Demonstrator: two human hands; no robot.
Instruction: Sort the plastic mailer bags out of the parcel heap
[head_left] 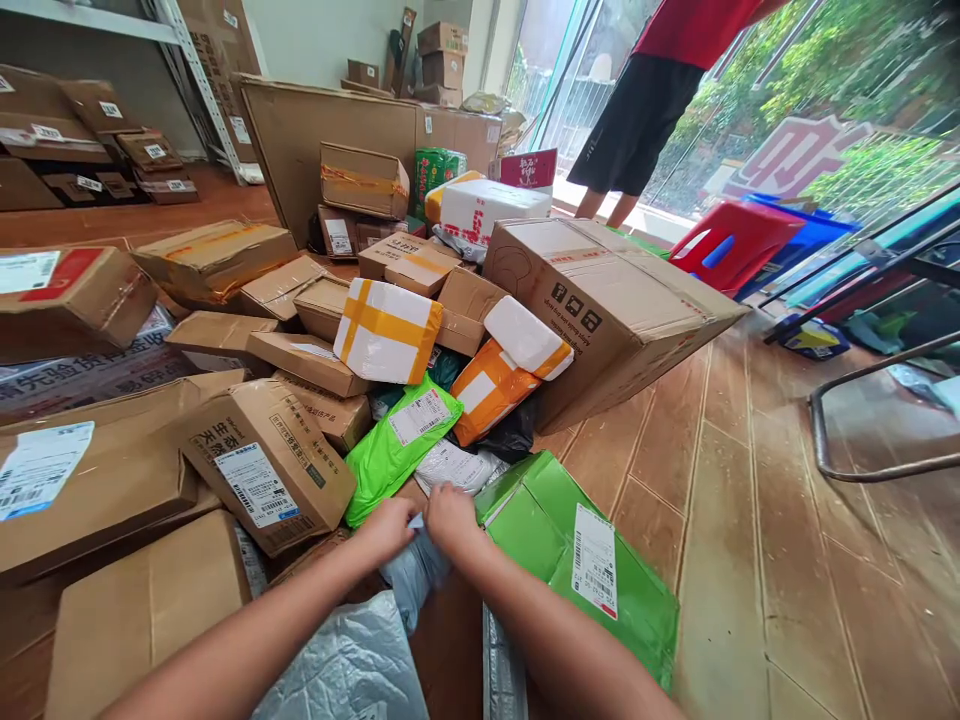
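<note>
Barely begun, we judge: left hand [386,528] and right hand [450,515] both pinch one grey mailer [414,572] at lower centre, the parcel heap [360,340] above it unsorted.

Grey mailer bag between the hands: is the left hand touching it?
Touching. The head view shows the left hand gripping the grey mailer bag at its top edge, beside the right hand.

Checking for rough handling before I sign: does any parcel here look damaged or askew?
The large brown cardboard box lies tilted against the heap, its corner lifted off the wooden floor. The long brown carton looks crushed. Nothing has spilled.
</note>
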